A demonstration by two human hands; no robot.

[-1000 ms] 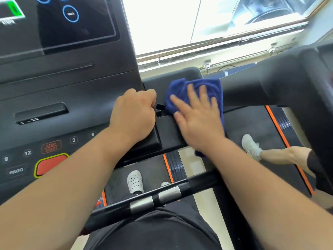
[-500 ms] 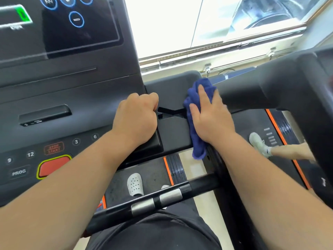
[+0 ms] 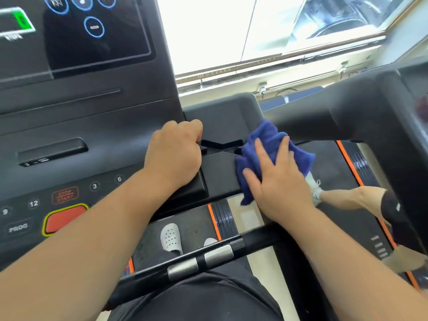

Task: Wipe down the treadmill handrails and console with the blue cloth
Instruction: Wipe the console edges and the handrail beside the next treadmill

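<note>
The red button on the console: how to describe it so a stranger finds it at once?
Look at the black console on the left, at its lower left part. Below the STOP START label and right of the PROG key lies the red button, the only key filled red with a yellow rim.
</note>
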